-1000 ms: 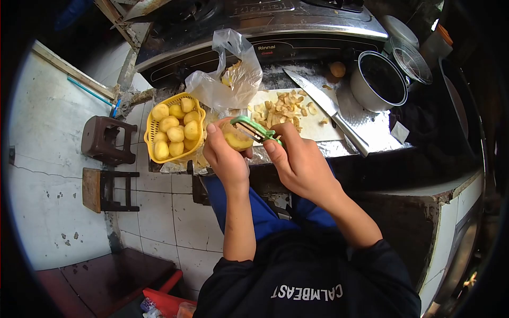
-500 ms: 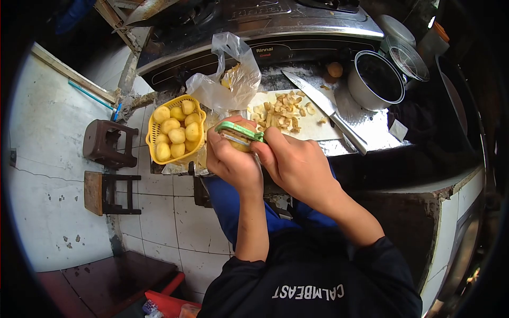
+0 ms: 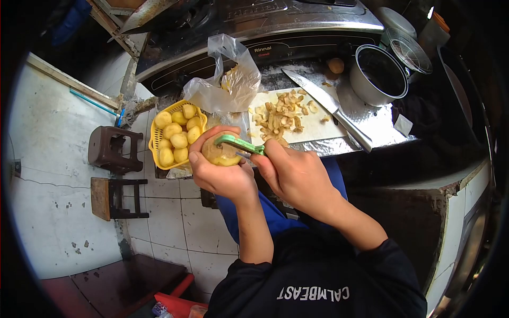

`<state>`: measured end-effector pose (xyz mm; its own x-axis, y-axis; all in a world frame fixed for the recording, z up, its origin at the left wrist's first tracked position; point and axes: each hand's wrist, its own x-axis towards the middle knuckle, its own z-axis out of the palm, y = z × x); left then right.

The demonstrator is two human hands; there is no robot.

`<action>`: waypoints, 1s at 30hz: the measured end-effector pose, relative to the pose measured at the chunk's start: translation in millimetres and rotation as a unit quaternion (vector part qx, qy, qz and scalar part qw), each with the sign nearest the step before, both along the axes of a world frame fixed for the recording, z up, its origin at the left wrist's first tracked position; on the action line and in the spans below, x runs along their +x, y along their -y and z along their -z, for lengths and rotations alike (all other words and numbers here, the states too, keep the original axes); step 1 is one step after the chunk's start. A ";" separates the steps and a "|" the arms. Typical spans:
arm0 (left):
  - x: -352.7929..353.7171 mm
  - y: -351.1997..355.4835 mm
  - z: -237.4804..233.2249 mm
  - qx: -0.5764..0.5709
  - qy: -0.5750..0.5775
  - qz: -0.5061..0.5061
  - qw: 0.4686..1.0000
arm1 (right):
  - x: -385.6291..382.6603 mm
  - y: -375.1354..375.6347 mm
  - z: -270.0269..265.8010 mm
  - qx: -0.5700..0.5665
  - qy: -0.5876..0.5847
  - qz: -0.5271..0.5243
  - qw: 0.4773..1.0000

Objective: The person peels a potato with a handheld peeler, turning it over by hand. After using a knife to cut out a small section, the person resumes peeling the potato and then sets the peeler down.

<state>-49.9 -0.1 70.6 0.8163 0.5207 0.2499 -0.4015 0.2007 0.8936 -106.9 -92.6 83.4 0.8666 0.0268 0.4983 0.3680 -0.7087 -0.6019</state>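
My left hand (image 3: 225, 177) is wrapped round a potato (image 3: 216, 152), partly peeled, with yellow flesh showing along its lower side. Closed on the handle of a green peeler (image 3: 238, 143) is my right hand (image 3: 299, 177); the peeler's head lies over the potato. Just left of the potato is a yellow basket (image 3: 153, 144) of peeled potatoes (image 3: 171, 131). Brown peelings (image 3: 281, 114) are heaped on a white cutting board (image 3: 318, 130) beyond my hands. A large knife (image 3: 323, 99) lies across the board's right side.
A clear plastic bag (image 3: 241, 79) with scraps stands behind the basket. To the right are a metal pot (image 3: 366, 95), a wire strainer (image 3: 408, 50) and a round brown item (image 3: 335, 65). The stove (image 3: 297, 37) runs along the back. Two stools (image 3: 114, 150) stand at left.
The potato in my left hand has turned into fuller view, and both hands sit slightly lower. The peeler now reaches across the potato's upper side. The whole view has shifted a little.
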 end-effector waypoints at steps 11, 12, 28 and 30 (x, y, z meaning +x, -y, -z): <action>-4.2 11.6 -1.8 -0.021 -0.050 -0.065 0.996 | 4.3 0.5 3.5 0.032 -0.073 0.022 0.997; -5.4 12.8 -2.7 -0.016 -0.056 -0.060 0.997 | 5.5 0.3 3.7 0.052 -0.055 0.020 0.997; 2.2 12.9 7.2 -0.120 -0.055 0.061 0.989 | 16.4 9.7 17.6 0.082 -0.078 0.018 0.993; 5.7 13.1 7.9 -0.134 -0.075 0.071 0.986 | 23.6 10.8 19.1 0.136 -0.101 0.022 0.985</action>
<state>-44.2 -13.3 62.7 0.9030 0.4294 -0.0105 -0.2190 0.4814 0.8487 -83.3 -103.4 64.3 0.9463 -0.1246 0.2983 0.1928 -0.5232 -0.8301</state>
